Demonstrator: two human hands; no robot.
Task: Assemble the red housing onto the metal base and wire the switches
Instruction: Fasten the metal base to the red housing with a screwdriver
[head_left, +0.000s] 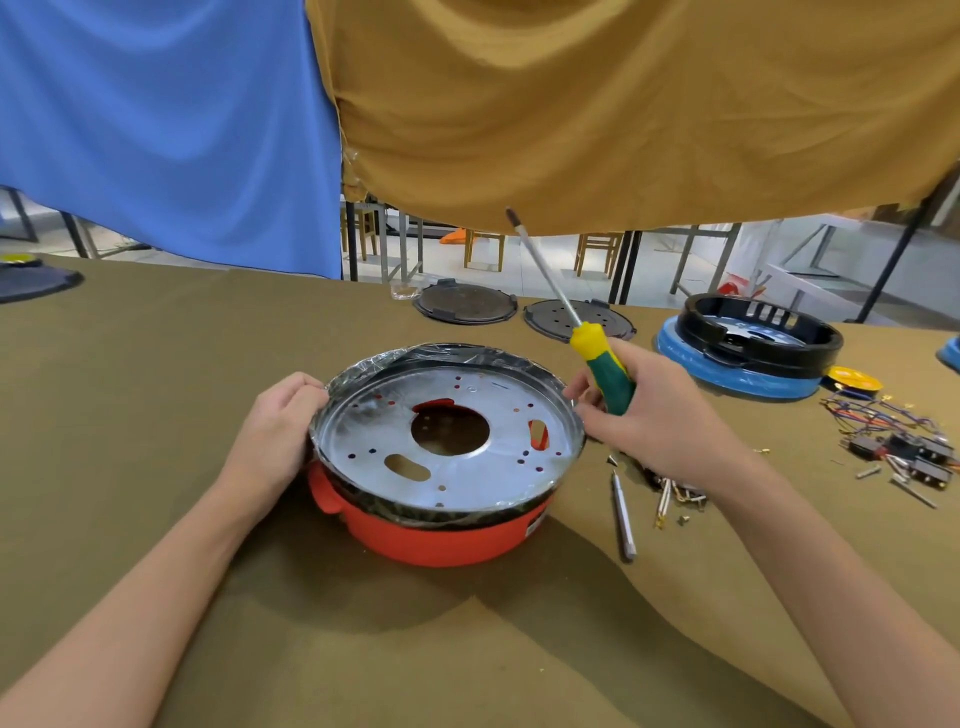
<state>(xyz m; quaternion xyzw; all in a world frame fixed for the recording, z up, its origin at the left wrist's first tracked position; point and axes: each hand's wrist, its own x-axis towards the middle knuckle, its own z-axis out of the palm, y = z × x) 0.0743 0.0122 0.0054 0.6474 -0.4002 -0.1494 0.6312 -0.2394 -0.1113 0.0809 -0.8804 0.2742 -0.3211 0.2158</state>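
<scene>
2 hands flank metal base; right fingers grip screwdriver.

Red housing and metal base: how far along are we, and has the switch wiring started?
Done: the round perforated metal base sits in the red plastic housing. In hand: the left hand holds the rim; the right hand grips the green-and-yellow screwdriver, tip raised. Left: the black switches with coloured wires lie apart, unconnected.

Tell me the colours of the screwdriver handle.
Yellow and green, on the screwdriver handle in the head view.
</scene>
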